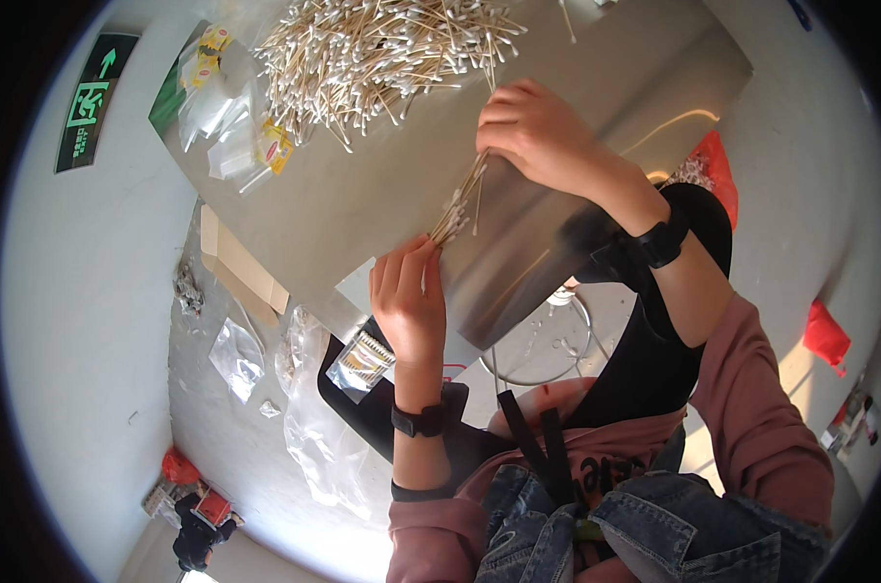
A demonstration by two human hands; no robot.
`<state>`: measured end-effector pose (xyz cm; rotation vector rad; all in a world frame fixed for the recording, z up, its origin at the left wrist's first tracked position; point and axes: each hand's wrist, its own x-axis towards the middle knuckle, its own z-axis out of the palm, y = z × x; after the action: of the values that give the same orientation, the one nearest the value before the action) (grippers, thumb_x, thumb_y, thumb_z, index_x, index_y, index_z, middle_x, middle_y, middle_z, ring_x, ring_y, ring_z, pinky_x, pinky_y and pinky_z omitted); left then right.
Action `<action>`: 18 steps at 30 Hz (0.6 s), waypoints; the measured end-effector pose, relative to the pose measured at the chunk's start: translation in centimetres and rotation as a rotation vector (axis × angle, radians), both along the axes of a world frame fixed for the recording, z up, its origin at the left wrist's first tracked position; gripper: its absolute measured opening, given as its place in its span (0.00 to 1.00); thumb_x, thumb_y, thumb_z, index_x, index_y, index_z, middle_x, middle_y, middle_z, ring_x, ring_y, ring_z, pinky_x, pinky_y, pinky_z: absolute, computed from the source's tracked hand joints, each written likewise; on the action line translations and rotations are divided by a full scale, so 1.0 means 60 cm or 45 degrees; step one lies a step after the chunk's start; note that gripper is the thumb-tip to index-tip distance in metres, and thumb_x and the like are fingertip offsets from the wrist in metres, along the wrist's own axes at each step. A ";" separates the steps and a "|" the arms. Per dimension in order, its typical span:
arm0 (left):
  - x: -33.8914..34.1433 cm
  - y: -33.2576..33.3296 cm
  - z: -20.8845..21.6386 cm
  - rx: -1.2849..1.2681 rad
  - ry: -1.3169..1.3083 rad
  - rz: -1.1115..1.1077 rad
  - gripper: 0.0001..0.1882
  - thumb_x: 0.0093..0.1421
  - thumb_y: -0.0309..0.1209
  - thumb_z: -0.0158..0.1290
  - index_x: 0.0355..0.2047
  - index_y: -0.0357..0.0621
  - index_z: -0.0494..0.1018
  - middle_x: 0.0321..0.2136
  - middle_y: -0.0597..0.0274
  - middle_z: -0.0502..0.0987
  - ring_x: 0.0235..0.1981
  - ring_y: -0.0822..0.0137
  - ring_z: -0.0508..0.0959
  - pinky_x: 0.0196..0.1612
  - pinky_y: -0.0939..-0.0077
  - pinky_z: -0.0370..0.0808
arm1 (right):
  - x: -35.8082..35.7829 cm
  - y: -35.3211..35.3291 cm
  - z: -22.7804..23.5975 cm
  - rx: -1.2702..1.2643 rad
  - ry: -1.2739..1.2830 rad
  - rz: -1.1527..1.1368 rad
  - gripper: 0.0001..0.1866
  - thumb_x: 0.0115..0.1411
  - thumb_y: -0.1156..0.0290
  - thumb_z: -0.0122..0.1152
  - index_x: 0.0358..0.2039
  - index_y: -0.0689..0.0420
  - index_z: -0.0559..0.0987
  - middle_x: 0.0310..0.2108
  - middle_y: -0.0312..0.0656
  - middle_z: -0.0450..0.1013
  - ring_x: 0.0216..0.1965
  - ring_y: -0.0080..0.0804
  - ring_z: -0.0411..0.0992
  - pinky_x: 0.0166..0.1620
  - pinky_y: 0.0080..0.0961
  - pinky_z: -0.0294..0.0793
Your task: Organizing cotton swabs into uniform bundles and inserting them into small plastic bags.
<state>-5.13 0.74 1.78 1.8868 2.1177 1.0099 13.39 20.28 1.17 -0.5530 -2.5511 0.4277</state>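
Between my hands, above the metal tabletop (334, 209), slants a thin bundle of cotton swabs (468, 199). My left hand (406, 296) is closed round its lower end near the table's front edge. The fingers of my right hand (538, 131) are closed on the upper end. One swab sticks out from the bundle at an angle, and another shows just past my right fingers. A large loose heap of cotton swabs (382, 63) covers the far part of the table. Below my left hand, a clear pack of swabs (365, 358) rests by my lap.
Clear plastic bags with yellow labels (229, 126) lie at the table's left. On the floor are a cardboard piece (237, 260), plastic sheeting (319, 442) and a metal ring (504, 377). A red bag (718, 175) stands at right; another person (200, 534) is at lower left.
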 end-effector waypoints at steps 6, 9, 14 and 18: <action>-0.003 -0.046 0.003 -0.018 0.039 0.011 0.07 0.55 0.20 0.63 0.35 0.40 0.79 0.38 0.61 0.83 0.38 0.59 0.80 0.43 0.64 0.75 | -0.002 0.002 -0.008 0.048 -0.053 -0.198 0.06 0.53 0.76 0.64 0.32 0.51 0.81 0.33 0.30 0.75 0.43 0.33 0.71 0.52 0.31 0.68; -0.003 -0.049 0.006 -0.039 0.032 0.014 0.08 0.56 0.20 0.63 0.35 0.40 0.78 0.38 0.60 0.83 0.38 0.59 0.80 0.43 0.64 0.75 | -0.031 -0.016 -0.002 0.154 0.021 -0.241 0.09 0.54 0.75 0.67 0.37 0.51 0.83 0.38 0.31 0.76 0.43 0.33 0.72 0.51 0.32 0.69; -0.006 -0.042 0.006 -0.057 0.030 0.018 0.08 0.56 0.20 0.63 0.36 0.40 0.78 0.39 0.61 0.83 0.38 0.59 0.80 0.43 0.64 0.74 | -0.016 -0.079 0.023 -0.114 0.010 0.113 0.10 0.53 0.76 0.65 0.38 0.52 0.81 0.39 0.32 0.75 0.47 0.33 0.72 0.52 0.32 0.69; -0.007 -0.045 0.006 -0.051 0.010 0.024 0.08 0.56 0.20 0.63 0.36 0.40 0.78 0.39 0.60 0.83 0.39 0.58 0.80 0.43 0.64 0.75 | -0.002 -0.090 0.011 -0.188 -0.144 0.167 0.03 0.53 0.77 0.61 0.28 0.54 0.79 0.32 0.32 0.74 0.43 0.32 0.71 0.51 0.31 0.69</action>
<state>-5.55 -1.96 2.14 1.8595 2.1473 0.9577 13.29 14.87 1.81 -0.4757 -2.6890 0.6527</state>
